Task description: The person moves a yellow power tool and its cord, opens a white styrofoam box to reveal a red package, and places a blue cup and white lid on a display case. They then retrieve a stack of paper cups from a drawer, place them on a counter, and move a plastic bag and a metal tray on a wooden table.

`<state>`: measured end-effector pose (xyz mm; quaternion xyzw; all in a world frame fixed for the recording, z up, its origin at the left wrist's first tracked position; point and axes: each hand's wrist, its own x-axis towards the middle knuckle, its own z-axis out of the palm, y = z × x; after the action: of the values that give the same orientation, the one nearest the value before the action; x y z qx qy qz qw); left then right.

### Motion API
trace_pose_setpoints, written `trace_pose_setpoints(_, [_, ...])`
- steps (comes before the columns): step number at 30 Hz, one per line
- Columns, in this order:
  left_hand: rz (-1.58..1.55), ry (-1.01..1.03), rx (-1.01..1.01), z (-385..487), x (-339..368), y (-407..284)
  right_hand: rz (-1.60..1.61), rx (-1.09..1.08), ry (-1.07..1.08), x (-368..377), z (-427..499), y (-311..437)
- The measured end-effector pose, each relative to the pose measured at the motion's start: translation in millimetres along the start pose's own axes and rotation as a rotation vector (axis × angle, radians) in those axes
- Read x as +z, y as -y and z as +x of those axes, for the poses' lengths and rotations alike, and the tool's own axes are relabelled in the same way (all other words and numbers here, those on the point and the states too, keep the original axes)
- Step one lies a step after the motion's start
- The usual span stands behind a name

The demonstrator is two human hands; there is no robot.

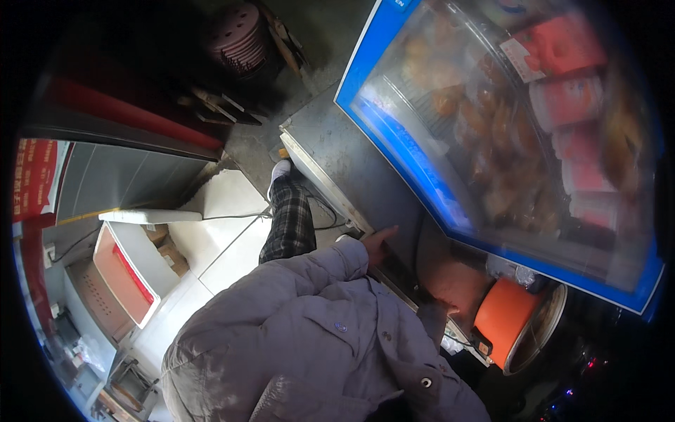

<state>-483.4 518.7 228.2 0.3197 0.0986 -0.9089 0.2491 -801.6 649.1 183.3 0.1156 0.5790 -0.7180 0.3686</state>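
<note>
My left hand [374, 246], at the end of a grey padded jacket sleeve, lies at the pale edge [337, 195] of a grey metal counter [337, 137]. One finger sticks out over the surface; the others are in shadow, so a grip on the edge cannot be made out. Lower right, my right hand [445, 309] is at the same front edge, beside an orange round pot [506, 311] with a metal rim and a black fitting. Most of that hand is dark and hidden. Above the counter stands a blue-framed glass display case [390, 153] with bagged brown food [490, 121] inside.
Red-and-white packages [567, 100] show in the display case. On the tiled floor [211, 232], a cable [237, 216] runs near my shoe [281, 170]. An open white foam box [134, 274] and cardboard boxes [171, 253] are at left. Stacked pink stools [237, 37] stand behind.
</note>
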Motion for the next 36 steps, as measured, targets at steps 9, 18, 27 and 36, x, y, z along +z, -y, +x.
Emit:
trace_pose_setpoints(9, [-0.029,-0.037,0.154,7.5,-0.5,-51.2,-0.008,-0.030,-0.035,36.7,-19.4,-9.9])
trace_pose_setpoints(18, [-0.067,0.097,0.261,26.8,8.4,-117.5,0.021,-0.071,-0.071,99.8,-35.9,-33.4])
trace_pose_setpoints(27, [0.009,-0.010,0.192,40.8,15.1,-175.5,-0.007,-0.189,-0.209,153.5,-43.1,-53.4])
trace_pose_setpoints(36, [-0.027,0.142,0.175,50.2,11.2,-201.3,0.099,-0.248,0.064,134.7,-25.1,-72.3])
